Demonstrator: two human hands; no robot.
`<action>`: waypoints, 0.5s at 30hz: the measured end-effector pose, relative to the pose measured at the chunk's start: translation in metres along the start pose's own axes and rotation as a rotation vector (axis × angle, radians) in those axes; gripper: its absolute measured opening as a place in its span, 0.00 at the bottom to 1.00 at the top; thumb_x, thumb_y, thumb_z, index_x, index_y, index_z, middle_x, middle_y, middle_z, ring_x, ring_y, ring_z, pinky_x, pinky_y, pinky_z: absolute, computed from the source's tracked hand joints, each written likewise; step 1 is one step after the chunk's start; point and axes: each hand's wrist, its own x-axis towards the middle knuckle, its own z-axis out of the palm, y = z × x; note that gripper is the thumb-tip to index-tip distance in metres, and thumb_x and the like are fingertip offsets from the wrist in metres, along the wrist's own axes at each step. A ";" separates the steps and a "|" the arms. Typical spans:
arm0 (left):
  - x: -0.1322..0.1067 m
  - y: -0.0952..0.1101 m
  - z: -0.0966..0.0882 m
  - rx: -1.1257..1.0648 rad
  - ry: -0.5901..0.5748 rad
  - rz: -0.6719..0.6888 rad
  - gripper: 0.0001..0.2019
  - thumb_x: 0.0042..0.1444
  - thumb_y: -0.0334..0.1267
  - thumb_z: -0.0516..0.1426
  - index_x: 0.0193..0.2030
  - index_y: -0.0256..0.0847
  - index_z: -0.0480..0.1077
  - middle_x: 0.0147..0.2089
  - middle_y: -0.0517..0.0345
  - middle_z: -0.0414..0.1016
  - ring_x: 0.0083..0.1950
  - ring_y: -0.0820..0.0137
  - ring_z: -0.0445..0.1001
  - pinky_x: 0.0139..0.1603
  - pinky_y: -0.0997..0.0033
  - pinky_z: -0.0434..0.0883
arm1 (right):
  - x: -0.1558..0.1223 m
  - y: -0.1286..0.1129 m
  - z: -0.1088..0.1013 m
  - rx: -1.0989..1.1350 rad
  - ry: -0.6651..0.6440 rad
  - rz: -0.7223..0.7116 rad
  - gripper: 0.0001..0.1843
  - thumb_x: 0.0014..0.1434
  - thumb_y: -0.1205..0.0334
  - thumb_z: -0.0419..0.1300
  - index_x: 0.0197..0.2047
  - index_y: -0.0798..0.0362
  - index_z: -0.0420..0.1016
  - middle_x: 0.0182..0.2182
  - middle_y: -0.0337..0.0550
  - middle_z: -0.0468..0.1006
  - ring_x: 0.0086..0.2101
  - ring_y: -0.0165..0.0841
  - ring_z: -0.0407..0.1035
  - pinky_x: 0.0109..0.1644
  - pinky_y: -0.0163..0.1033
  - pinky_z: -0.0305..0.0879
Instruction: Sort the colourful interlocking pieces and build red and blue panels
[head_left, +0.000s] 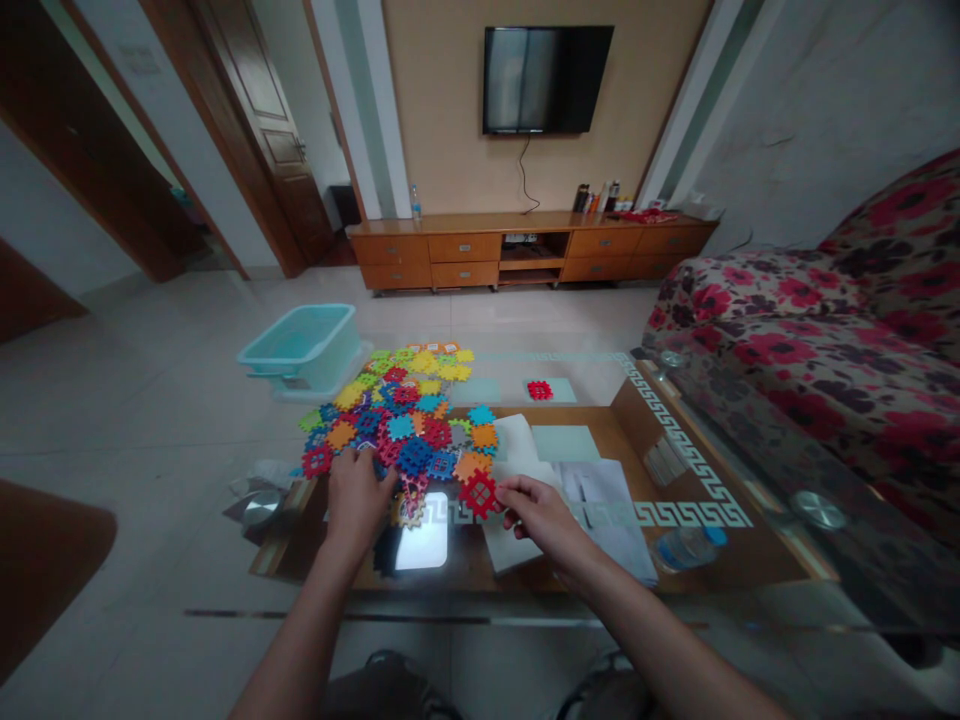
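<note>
A heap of colourful notched plastic building tiles [400, 427] covers the left part of the glass coffee table. My right hand [541, 512] pinches a red tile with a window-like centre [478, 493] by its right edge, just off the heap's front right corner. Reaching over the near left edge of the heap, my left hand [358, 492] rests on blue and dark tiles, thumb apart from the fingers. Its fingertips are partly hidden among the tiles. Another red tile [539, 390] lies alone farther back on the glass.
A turquoise plastic tub [304, 345] stands at the far left. Papers [600, 515] and a blue-capped water bottle [691, 547] show at the right. Beyond are a wooden TV cabinet [465, 248] and a wall television [547, 80]. A flowered sofa [795, 310] borders the right.
</note>
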 end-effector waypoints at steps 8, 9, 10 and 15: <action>0.000 0.001 -0.001 0.027 -0.042 0.008 0.17 0.59 0.47 0.52 0.43 0.36 0.73 0.42 0.44 0.70 0.47 0.54 0.69 0.49 0.59 0.66 | -0.001 0.000 0.000 -0.006 0.000 0.001 0.12 0.50 0.52 0.63 0.32 0.52 0.73 0.28 0.40 0.75 0.25 0.28 0.65 0.25 0.33 0.54; 0.000 0.001 0.000 0.030 -0.047 0.009 0.18 0.59 0.48 0.52 0.43 0.35 0.73 0.42 0.44 0.70 0.47 0.54 0.69 0.50 0.59 0.66 | 0.000 0.000 0.000 -0.005 -0.001 -0.001 0.12 0.50 0.52 0.63 0.32 0.52 0.73 0.28 0.40 0.75 0.24 0.28 0.65 0.25 0.33 0.54; 0.001 0.001 0.001 0.033 -0.052 0.008 0.18 0.59 0.48 0.52 0.43 0.35 0.73 0.42 0.44 0.70 0.47 0.53 0.69 0.50 0.59 0.66 | 0.000 0.000 0.000 -0.004 -0.001 -0.003 0.12 0.50 0.52 0.63 0.32 0.52 0.73 0.28 0.40 0.75 0.24 0.28 0.65 0.25 0.33 0.54; 0.001 0.000 0.003 0.021 -0.037 0.003 0.18 0.59 0.48 0.52 0.44 0.35 0.73 0.43 0.45 0.70 0.48 0.54 0.69 0.51 0.59 0.66 | 0.000 -0.001 0.001 -0.005 0.000 0.003 0.11 0.51 0.53 0.63 0.32 0.52 0.73 0.28 0.40 0.75 0.24 0.28 0.65 0.25 0.33 0.54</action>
